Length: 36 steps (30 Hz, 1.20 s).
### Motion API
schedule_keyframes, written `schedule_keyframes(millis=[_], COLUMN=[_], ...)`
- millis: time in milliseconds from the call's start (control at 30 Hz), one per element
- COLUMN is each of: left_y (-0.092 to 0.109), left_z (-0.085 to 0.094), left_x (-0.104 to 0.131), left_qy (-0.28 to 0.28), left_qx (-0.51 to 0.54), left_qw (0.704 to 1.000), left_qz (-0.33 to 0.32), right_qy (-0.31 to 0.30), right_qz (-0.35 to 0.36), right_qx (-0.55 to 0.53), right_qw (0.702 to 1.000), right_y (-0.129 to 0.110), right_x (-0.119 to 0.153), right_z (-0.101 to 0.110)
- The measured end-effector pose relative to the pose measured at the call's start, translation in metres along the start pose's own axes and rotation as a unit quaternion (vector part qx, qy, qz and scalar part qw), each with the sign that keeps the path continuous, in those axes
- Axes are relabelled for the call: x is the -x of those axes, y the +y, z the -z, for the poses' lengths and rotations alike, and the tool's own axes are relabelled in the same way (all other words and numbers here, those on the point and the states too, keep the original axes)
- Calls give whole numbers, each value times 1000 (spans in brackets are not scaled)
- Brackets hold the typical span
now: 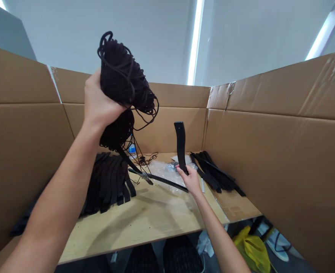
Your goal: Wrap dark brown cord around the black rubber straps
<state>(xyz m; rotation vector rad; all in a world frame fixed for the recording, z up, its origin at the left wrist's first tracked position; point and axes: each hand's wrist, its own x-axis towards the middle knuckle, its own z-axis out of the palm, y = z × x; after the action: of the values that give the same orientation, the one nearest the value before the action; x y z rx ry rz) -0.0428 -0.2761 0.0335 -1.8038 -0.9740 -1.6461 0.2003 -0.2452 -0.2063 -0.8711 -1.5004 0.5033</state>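
Observation:
Raised at the upper left, my left hand [102, 100] is closed round a large bundle of black cord [123, 72]. A second wound mass of cord [119, 129] hangs just below it, and loose strands trail down toward the table. Over the table, my right hand [190, 180] grips a flat black strip [180, 140] that stands upright out of the fist, with a small hole near its top. Another thin black strip [166, 182] runs leftward from near that hand; whether the fingers hold it too, I cannot tell. A dark strip [132, 161] slants below the cord bundle.
Cardboard walls [270, 151] enclose the wooden table [122, 231]. Many black strips [107, 184] lie in a row at left, with another pile [215, 172] at right. Clear plastic wrap [164, 172] and a bottle [132, 148] are behind. A yellow bag [251, 248] sits below the table.

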Motion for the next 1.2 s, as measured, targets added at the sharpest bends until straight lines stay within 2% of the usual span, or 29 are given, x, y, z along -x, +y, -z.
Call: schedule_keyframes(millis=[100, 200, 367, 467, 567, 733, 800, 900, 1100, 1200], left_y=[-7, -19, -58, -72, -65, -33, -25, -23, -26, -21], left_z=[6, 9, 9, 5, -2, -13, -17, -21, -33, -40], left_x=[-10, -17, -28, -31, -27, -7, 1, 8, 16, 18], left_qy=[16, 29, 29, 14, -17, -133, -160, -170, -162, -159], left_qx=[28, 31, 42, 65, 55, 18, 21, 33, 77, 114], left_qw=[999, 996, 983, 978, 984, 988, 986, 984, 982, 980], left_qz=[11, 73, 178, 199, 167, 72, 47, 42, 62, 41], right_qy=[18, 32, 50, 56, 67, 82, 85, 97, 114, 119], right_qz=[-1, -3, -1, -2, -3, -3, -4, -8, -25, -36], right_qx=[-7, -10, -15, -19, -23, -39, -44, -48, -63, -74], right_qw=[1000, 999, 999, 998, 997, 996, 995, 994, 991, 989], right_y=[-4, -9, -17, -22, -28, -40, -42, -38, -12, -3], right_x=[3, 6, 13, 15, 15, 9, 7, 6, 10, 12], right_z=[5, 12, 25, 30, 32, 32, 34, 38, 45, 46])
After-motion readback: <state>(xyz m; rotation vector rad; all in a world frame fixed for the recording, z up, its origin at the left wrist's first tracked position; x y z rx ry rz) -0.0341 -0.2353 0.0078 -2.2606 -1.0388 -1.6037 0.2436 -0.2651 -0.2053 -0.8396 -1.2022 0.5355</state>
